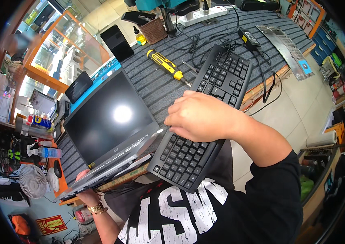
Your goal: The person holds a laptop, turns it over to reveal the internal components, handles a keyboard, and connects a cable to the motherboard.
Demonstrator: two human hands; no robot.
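Observation:
An open laptop (103, 118) with a dark screen stands on the left, its base tilted and seen nearly edge-on. My left hand (87, 194) grips the near left edge of that base, thumb above and the other fingers mostly hidden. A black full-size keyboard (184, 158) lies slantwise at the centre, its near end jutting past the table edge. Over its middle, my right hand (201, 116) is closed, fingertips curled down near the laptop's right corner. What those fingers hold, if anything, is hidden. A yellow and black screwdriver (166, 65) lies beyond my right hand.
On the grey ribbed mat (140, 85) are a black box-like stand (116, 42), a wicker basket (154, 31), a white power strip (203, 16), a power adapter (249, 38) with cables, and a detached metal panel (284, 51). A small fan (33, 181) and spray bottle (44, 152) stand left.

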